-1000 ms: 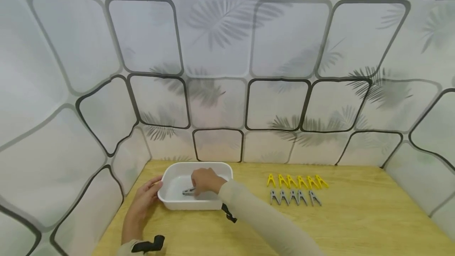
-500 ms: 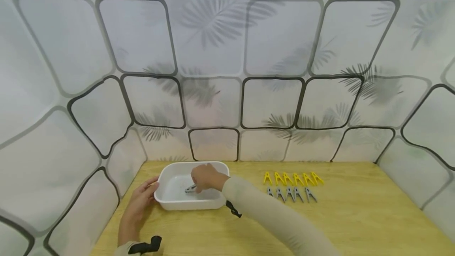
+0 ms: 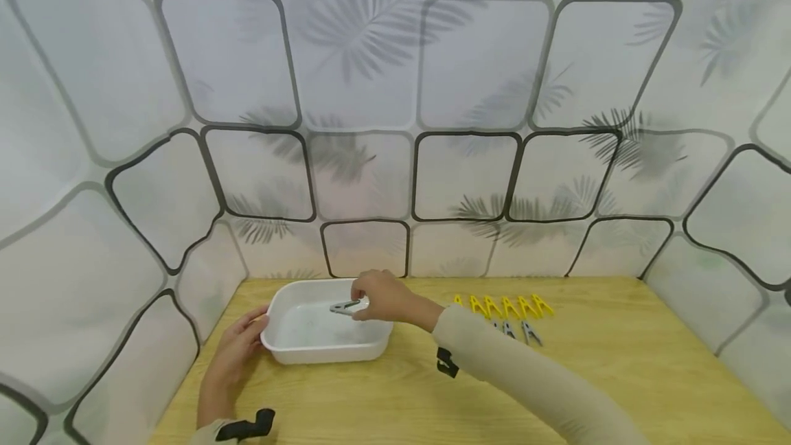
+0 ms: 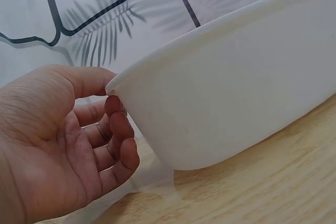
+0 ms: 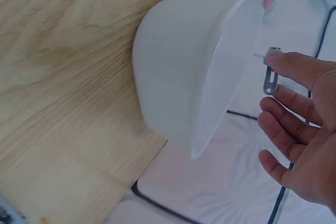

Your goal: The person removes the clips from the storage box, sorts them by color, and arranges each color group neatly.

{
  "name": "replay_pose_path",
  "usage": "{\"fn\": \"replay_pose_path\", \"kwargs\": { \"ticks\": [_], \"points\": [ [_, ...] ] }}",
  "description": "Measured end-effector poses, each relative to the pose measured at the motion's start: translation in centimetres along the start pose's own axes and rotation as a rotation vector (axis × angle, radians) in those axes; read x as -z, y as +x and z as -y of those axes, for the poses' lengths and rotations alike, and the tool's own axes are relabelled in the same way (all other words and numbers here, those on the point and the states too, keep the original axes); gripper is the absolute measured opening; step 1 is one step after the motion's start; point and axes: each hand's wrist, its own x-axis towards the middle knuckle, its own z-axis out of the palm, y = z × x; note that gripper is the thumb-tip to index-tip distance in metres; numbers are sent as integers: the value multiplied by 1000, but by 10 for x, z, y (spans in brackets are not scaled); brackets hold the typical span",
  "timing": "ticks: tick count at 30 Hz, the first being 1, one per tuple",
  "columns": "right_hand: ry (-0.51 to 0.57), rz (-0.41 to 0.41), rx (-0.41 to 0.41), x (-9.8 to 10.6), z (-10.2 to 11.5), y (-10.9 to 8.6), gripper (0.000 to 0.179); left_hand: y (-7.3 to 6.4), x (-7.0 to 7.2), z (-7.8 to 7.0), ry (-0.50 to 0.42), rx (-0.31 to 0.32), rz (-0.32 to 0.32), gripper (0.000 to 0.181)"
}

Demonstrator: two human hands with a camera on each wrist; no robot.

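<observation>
A white plastic basin (image 3: 324, 354) stands on the wooden table. My left hand (image 3: 231, 352) grips its left rim; in the left wrist view the thumb side meets the rim and the other fingers (image 4: 123, 156) curl below it, beside the wall. Over the basin's right part, my right hand (image 3: 389, 297) pinches a grey clothespin (image 3: 342, 307), raised above the basin floor. The right wrist view shows that clothespin (image 5: 270, 80) between thumb and index finger, the other fingers loosely bent. No other clothespin can be made out inside the basin.
To the right lies a row of several yellow clothespins (image 3: 507, 307). In front of it are grey clothespins (image 3: 530, 333), partly hidden behind my right sleeve (image 3: 513, 369). A patterned curtain (image 3: 463, 177) hangs behind the wooden table (image 3: 618, 362).
My right hand has lifted the grey clothespin from low inside the basin and moved slightly right. The left hand stays on the rim. The whole scene has shifted a little left in view.
</observation>
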Motion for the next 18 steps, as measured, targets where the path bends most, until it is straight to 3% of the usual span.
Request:
{"fn": "replay_pose_path", "kwargs": {
  "ticks": [4,9,14,18],
  "points": [
    [117,-139,-10,7,-20,-32,22,1,-1,0,30,3,-7,39],
    [219,-250,-123,9,-53,-79,23,1,-4,2,8,6,8,19],
    [216,-341,-225,19,-86,-121,24,1,-2,1,16,6,19,16],
    [179,-395,-314,30,-108,-153,25,-1,1,-1,56,-9,20,25]
  ]
}}
